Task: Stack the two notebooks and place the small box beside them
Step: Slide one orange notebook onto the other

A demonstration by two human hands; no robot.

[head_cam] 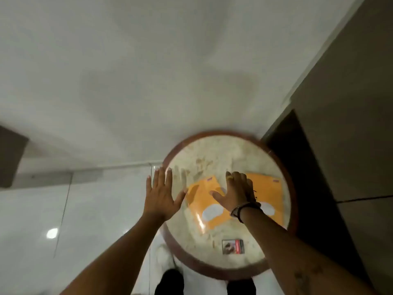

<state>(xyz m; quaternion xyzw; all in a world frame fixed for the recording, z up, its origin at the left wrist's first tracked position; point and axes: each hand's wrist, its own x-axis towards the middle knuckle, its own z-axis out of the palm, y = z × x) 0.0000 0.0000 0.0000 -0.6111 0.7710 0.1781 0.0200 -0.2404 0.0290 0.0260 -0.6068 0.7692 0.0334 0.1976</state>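
Note:
Two orange notebooks with white label patches lie apart on a small round table [274,260]. The left notebook [204,207] is tilted; the right notebook [270,192] lies near the table's right rim. A small dark box [232,246] with a picture on it sits near the front edge. My left hand [160,194] hovers over the table's left rim, flat, fingers spread, holding nothing. My right hand [236,192] is spread above the gap between the notebooks, overlapping both; its wrist wears a dark band. I cannot tell whether it touches them.
The table has a reddish-brown rim and a pale marbled top. A white wall [148,71] rises behind it. A dark doorway or panel [297,167] stands close on the right. Glossy white floor tiles [63,220] lie to the left, and my feet [170,282] show below.

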